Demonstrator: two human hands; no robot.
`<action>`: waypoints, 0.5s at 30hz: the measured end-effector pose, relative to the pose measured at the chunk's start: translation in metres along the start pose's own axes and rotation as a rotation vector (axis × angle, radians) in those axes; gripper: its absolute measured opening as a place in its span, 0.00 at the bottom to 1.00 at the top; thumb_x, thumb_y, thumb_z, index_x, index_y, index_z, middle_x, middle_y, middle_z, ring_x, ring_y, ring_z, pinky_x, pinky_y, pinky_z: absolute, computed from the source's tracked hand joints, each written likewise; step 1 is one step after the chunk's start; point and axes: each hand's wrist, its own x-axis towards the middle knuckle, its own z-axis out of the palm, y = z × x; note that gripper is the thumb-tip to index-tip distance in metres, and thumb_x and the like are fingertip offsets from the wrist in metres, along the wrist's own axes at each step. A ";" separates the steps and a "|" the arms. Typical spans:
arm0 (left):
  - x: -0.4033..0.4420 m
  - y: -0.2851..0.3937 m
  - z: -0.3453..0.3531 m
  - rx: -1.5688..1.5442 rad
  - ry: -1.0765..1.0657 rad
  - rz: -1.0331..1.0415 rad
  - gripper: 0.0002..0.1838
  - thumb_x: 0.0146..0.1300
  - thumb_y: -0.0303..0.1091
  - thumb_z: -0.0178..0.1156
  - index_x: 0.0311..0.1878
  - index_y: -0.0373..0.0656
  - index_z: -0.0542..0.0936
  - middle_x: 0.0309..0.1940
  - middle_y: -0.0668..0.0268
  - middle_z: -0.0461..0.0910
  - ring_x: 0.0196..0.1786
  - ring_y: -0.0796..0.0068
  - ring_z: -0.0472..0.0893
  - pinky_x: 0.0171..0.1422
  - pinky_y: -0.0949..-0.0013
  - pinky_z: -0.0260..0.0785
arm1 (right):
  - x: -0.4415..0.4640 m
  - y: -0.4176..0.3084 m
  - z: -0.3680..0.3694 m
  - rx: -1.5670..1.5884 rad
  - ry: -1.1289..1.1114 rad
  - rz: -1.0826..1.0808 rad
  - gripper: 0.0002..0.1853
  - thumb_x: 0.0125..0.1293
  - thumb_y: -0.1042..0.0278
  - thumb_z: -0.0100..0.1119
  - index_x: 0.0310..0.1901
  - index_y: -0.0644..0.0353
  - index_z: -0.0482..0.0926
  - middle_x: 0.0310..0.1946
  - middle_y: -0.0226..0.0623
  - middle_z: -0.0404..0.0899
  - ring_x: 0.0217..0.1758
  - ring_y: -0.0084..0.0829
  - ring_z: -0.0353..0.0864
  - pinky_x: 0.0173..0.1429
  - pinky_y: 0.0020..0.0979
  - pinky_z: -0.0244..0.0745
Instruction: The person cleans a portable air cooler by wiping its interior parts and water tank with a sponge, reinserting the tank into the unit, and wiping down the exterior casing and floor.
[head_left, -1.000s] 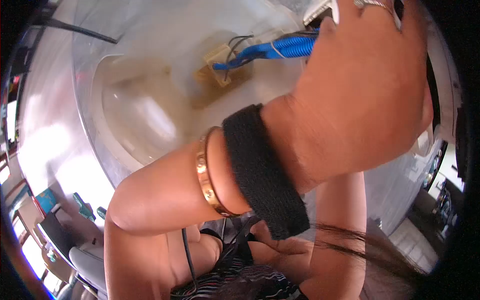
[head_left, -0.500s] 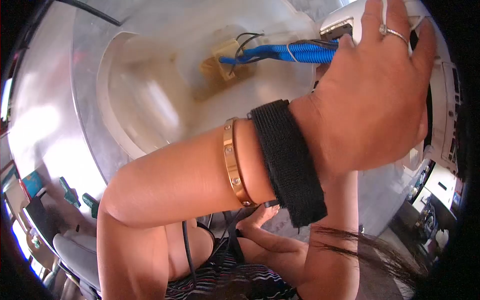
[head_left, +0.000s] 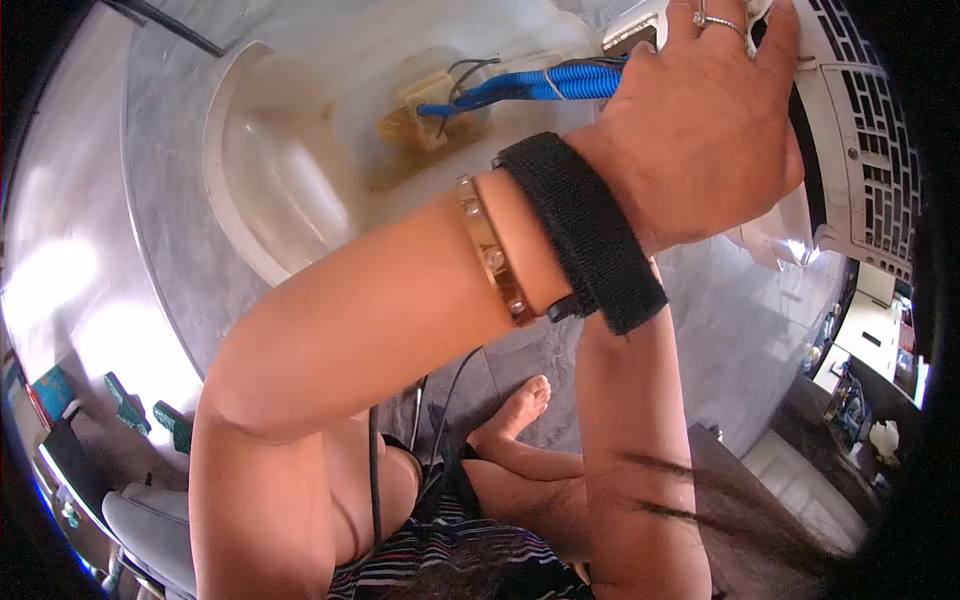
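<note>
My left hand [head_left: 695, 135] reaches across from the left, its back towards me and a ring on one finger. It is closed over the edge of a white casing with a slotted grille [head_left: 865, 140]; the fingertips run to the top of the view. My right forearm [head_left: 630, 390] rises behind the left wrist, and the right hand is hidden behind the left. Blue corrugated tubes [head_left: 570, 82] run from beside my left hand to a pale block [head_left: 432, 95]. This block sits in a brown-stained, pale basin-like shell [head_left: 240, 180].
A bare foot [head_left: 510, 415] rests on the grey floor, with a black cable [head_left: 375, 480] hanging near my left leg. Grey seating [head_left: 150, 525] stands at lower left. On the right is a dark counter [head_left: 820, 410] with small items.
The view has shifted. My left hand, the casing and the blue tubes appear higher and further left, with more of the slotted grille showing. More of the foot is visible.
</note>
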 end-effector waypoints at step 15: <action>-0.018 0.016 0.003 -0.204 0.178 -0.018 0.28 0.50 0.36 0.60 0.56 0.36 0.68 0.58 0.42 0.62 0.60 0.43 0.64 0.58 0.40 0.60 | -0.035 -0.013 -0.062 0.687 -0.320 0.457 0.17 0.64 0.76 0.48 0.55 0.62 0.70 0.47 0.44 0.76 0.50 0.37 0.75 0.54 0.32 0.70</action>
